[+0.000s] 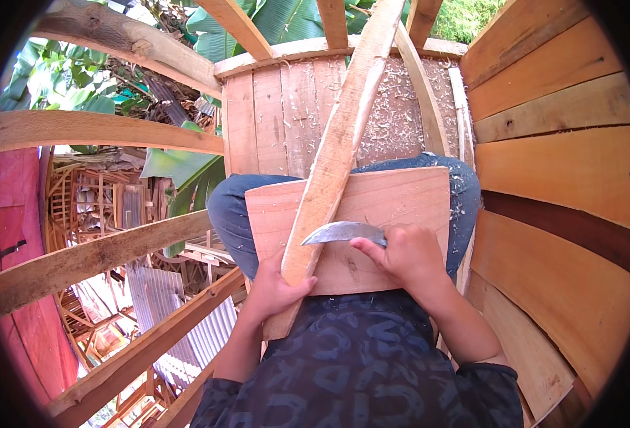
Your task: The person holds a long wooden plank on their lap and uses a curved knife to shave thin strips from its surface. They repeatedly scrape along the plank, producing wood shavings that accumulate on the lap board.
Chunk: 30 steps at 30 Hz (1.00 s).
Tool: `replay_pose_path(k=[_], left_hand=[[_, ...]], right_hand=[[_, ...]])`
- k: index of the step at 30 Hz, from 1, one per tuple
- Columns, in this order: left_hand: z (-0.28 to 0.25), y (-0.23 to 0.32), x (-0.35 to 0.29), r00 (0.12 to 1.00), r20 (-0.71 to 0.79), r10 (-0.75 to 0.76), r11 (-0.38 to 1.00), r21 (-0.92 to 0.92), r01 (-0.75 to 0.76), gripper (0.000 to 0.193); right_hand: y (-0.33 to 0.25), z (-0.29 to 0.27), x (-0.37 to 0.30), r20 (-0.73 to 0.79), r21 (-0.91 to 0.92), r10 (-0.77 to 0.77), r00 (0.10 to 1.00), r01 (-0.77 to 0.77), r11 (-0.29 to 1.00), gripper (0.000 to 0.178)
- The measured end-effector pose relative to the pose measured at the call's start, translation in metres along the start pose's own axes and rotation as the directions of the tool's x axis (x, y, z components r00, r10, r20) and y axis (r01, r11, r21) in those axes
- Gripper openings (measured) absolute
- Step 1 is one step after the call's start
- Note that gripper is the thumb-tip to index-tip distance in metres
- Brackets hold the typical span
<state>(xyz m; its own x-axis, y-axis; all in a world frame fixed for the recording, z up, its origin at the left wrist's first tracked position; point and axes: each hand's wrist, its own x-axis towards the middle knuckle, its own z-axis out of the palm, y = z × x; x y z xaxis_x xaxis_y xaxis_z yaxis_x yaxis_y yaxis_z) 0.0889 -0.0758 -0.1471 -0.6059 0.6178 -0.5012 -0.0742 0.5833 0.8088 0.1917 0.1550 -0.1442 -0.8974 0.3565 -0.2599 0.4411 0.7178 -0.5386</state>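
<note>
A long, rough wooden plank (335, 146) slants from my waist up and away past the far edge of the floor. My left hand (275, 287) is closed around its near end, with the thumb on top. In my right hand (405, 258) is a knife with a curved grey blade (345, 232); the fingers hide its handle. The blade points left, and its tip lies over the plank just beyond my left hand; I cannot tell whether it touches the wood. Under both lies a flat wooden board (393, 200) across my lap.
Pale shavings (400, 107) litter the plank floor (268, 118) ahead. A narrow curved strip of wood (423, 93) lies there. Board walls (557, 171) rise close on the right. Open rails (108, 253) run along the left, with corrugated sheets (154, 299) lower down and banana leaves (279, 28) beyond.
</note>
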Motion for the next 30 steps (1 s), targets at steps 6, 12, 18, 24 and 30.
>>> replay_pose_path(k=[6,12,18,24,30], left_hand=[[0.008,0.001,0.002,0.999,-0.037,0.018,1.0,0.015,-0.017,0.06],[0.009,0.01,0.005,0.999,-0.043,0.018,1.0,0.007,-0.018,0.061],[0.007,0.013,0.007,0.998,-0.049,-0.026,0.998,-0.066,0.023,0.062],[0.007,0.016,0.007,0.997,-0.051,-0.06,0.991,-0.119,0.054,0.062],[0.007,0.006,0.001,0.996,-0.084,-0.002,0.999,-0.044,-0.002,0.061]], right_hand=[[-0.003,0.008,0.014,-0.018,-0.236,-0.124,0.992,0.116,0.965,0.075],[0.007,0.0,0.029,-0.091,-0.302,-0.188,0.978,0.153,0.941,0.074],[0.006,-0.001,0.039,-0.087,-0.286,-0.181,0.98,0.149,0.947,0.074],[0.005,-0.003,0.043,-0.091,-0.337,-0.174,0.98,0.134,0.932,0.073],[0.063,-0.043,0.06,-0.41,-0.185,0.254,0.876,-0.352,0.918,0.077]])
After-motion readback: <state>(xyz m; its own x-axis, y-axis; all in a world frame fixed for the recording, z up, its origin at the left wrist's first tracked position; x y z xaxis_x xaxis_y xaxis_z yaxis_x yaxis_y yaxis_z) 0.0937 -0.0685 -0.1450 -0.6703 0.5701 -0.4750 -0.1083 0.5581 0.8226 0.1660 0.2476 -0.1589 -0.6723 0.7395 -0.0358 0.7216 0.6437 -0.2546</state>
